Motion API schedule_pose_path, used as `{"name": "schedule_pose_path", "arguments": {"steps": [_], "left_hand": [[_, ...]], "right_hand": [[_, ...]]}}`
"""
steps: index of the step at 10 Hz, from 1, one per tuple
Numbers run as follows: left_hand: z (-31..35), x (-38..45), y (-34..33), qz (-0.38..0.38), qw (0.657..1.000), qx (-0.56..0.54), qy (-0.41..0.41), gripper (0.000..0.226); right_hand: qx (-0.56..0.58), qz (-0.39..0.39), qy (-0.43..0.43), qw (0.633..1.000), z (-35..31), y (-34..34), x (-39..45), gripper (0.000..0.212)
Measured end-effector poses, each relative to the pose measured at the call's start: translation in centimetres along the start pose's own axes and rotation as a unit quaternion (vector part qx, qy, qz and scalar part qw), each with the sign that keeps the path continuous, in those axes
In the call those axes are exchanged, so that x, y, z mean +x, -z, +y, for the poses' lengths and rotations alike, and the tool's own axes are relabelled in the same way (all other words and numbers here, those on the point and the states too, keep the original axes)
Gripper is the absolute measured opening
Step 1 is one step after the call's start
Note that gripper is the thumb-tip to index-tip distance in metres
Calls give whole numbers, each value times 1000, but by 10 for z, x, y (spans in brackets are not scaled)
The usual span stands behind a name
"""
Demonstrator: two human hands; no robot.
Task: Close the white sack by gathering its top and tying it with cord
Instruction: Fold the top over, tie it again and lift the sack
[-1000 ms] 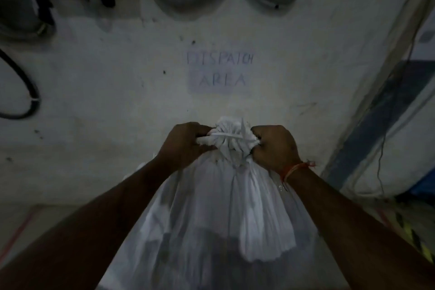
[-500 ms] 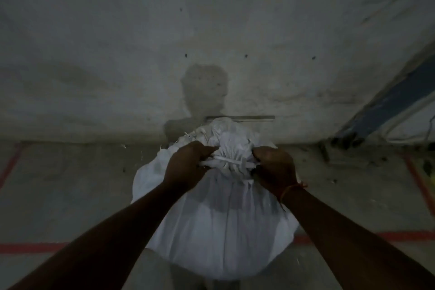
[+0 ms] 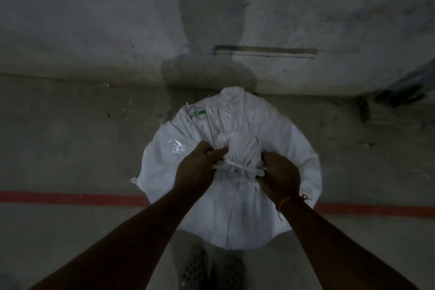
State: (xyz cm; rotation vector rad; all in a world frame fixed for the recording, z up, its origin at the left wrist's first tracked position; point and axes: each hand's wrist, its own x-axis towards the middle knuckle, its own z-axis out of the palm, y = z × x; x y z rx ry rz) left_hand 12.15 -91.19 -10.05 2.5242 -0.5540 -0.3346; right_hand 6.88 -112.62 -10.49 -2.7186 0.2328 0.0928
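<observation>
Already we are looking at a white sack standing on the concrete floor, just in front of the wall and straddling a red floor line. Its top is bunched into a tight neck, so the gathering is looking done. A white cord is running across that neck at least once. The left hand is curling closed on the cord's left end, and the right hand is closing in a fist on the right end, each pressing against the neck. We are judging that the tie is being cinched: whether a knot is already sitting there, we cannot tell in this dim light. What seems left is tightening, finishing the knot, and letting go.
</observation>
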Motion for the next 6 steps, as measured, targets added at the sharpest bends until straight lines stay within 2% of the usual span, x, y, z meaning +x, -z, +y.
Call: {"name": "schedule_pose_path", "arguments": {"steps": [1,2,3,4,5,6], "left_hand": [[-7,-4,-15,7,1000,-1,5,55],[-9,-9,-16,-6,1000,27,-6,53],[-4,-14,-3,-52,996,65,10,73],[10,-16,18,-71,996,56,-1,80],[22,-7,47,-87,995,39,-4,73],[40,5,81,-84,995,61,-3,72]], "right_hand": [[-9,-5,-31,999,4,-17,-5,34],[-29,-27,-45,998,0,-19,-3,36],[-39,-70,-44,996,-1,-14,0,45],[-33,-118,-53,991,3,-3,-4,48],[-19,-187,-36,982,5,21,-3,49],[-12,-226,-28,974,-5,61,-6,72]]}}
